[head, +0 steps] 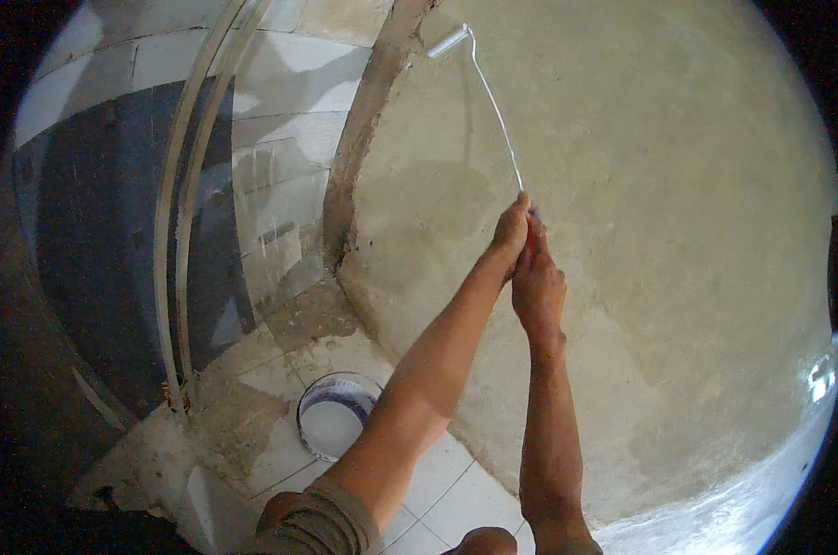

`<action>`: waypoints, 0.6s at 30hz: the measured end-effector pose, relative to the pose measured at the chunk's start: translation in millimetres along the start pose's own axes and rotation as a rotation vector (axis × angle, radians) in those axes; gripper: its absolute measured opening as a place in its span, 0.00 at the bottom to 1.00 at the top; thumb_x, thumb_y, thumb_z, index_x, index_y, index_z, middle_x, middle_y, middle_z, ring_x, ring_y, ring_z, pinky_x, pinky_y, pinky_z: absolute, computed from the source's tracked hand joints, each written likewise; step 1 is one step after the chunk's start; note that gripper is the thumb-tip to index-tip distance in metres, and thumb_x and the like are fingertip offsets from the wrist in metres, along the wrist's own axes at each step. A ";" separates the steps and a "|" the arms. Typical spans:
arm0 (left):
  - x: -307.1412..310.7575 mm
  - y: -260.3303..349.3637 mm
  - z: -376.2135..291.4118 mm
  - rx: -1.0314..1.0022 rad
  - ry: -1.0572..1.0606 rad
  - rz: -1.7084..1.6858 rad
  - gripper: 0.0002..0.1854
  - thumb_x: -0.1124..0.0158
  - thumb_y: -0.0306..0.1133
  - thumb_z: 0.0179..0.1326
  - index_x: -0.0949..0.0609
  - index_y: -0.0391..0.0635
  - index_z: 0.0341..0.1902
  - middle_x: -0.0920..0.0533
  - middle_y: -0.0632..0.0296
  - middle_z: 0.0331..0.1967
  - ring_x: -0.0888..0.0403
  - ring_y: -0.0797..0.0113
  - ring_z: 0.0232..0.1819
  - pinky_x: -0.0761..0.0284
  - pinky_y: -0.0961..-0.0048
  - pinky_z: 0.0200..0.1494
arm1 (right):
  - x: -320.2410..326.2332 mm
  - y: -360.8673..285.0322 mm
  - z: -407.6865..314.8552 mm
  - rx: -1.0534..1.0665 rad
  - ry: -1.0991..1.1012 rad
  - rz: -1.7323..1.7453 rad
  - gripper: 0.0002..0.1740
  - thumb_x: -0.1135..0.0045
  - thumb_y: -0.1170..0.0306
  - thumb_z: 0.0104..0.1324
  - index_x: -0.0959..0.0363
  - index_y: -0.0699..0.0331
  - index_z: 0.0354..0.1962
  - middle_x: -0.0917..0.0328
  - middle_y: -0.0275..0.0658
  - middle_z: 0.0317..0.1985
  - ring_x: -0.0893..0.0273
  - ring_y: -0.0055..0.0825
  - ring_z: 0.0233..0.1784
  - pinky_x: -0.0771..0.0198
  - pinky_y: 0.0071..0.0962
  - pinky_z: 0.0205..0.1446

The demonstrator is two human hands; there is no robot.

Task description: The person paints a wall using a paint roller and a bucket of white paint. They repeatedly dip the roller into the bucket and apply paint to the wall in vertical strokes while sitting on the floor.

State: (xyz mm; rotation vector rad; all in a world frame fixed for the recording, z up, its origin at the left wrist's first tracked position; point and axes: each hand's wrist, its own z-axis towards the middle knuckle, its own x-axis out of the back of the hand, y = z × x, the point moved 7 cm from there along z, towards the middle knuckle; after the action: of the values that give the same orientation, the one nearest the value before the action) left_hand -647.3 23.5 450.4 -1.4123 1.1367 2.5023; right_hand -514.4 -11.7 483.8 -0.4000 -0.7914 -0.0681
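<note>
Both of my hands are closed around the handle end of a long-framed paint roller (448, 43). My left hand (512, 225) grips at the top of the handle, where the thin wire frame (495, 114) comes out. Just below and to the right, my right hand (538, 284) holds the lower part; the handle itself is mostly hidden by my fingers. The white roller head lies at or close to the plastered wall (634, 173), high up near its left corner. A paint bucket (332, 423) with white paint inside stands on the floor, partly behind my left forearm.
A strip of bare, rough material (349, 152) runs down the corner beside white wall tiles (287, 76). Farther left is a dark panel (107, 229) with pale upright frame bars (183, 208) before it. The floor has white tiles (440, 485) and dirty patches.
</note>
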 end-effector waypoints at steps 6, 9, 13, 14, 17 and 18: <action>-12.0 76.2 60.1 -0.137 0.068 0.082 0.23 0.56 0.54 0.73 0.28 0.49 0.29 0.25 0.63 0.20 0.27 0.65 0.21 0.29 0.63 0.27 | 6.6 -32.3 71.5 0.162 0.082 -0.045 0.24 0.62 0.58 0.76 0.40 0.43 0.68 0.19 0.48 0.49 0.19 0.53 0.46 0.25 0.49 0.47; -35.4 85.2 63.8 -0.150 0.046 0.028 0.24 0.55 0.53 0.73 0.28 0.48 0.27 0.24 0.63 0.21 0.27 0.64 0.21 0.29 0.63 0.27 | 21.7 -36.7 95.6 0.341 0.107 -0.177 0.27 0.56 0.66 0.72 0.43 0.47 0.68 0.22 0.45 0.54 0.19 0.54 0.41 0.22 0.49 0.40; -38.1 60.1 48.8 -0.141 -0.017 -0.032 0.23 0.56 0.57 0.71 0.27 0.51 0.32 0.27 0.67 0.26 0.30 0.70 0.28 0.32 0.67 0.33 | 29.8 -25.1 73.1 0.365 0.088 -0.166 0.27 0.56 0.66 0.72 0.44 0.43 0.68 0.22 0.47 0.53 0.19 0.54 0.39 0.22 0.49 0.39; -33.6 43.4 44.1 -0.103 0.019 -0.032 0.23 0.56 0.57 0.71 0.27 0.51 0.32 0.27 0.67 0.26 0.30 0.70 0.29 0.32 0.68 0.33 | 29.8 -14.2 63.4 0.294 0.057 -0.112 0.26 0.58 0.65 0.73 0.42 0.43 0.68 0.22 0.48 0.52 0.20 0.55 0.43 0.23 0.49 0.42; -41.7 -21.1 8.0 -0.030 0.071 -0.043 0.23 0.54 0.57 0.71 0.26 0.50 0.33 0.27 0.67 0.27 0.30 0.71 0.30 0.32 0.68 0.34 | 42.2 22.0 11.2 0.102 -0.007 0.013 0.23 0.61 0.64 0.76 0.39 0.45 0.67 0.21 0.51 0.51 0.21 0.55 0.49 0.25 0.47 0.48; -36.6 -36.6 -4.1 -0.053 0.081 -0.077 0.22 0.54 0.56 0.72 0.26 0.50 0.33 0.27 0.67 0.29 0.30 0.71 0.32 0.32 0.70 0.36 | 42.0 29.7 -6.3 0.073 -0.029 0.056 0.24 0.62 0.65 0.76 0.40 0.46 0.68 0.22 0.50 0.53 0.21 0.54 0.49 0.25 0.46 0.48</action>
State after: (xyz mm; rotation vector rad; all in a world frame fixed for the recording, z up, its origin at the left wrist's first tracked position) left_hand -609.3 58.4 455.9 -1.5534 1.0147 2.4601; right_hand -474.3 17.1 499.7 -0.3543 -0.8084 0.0189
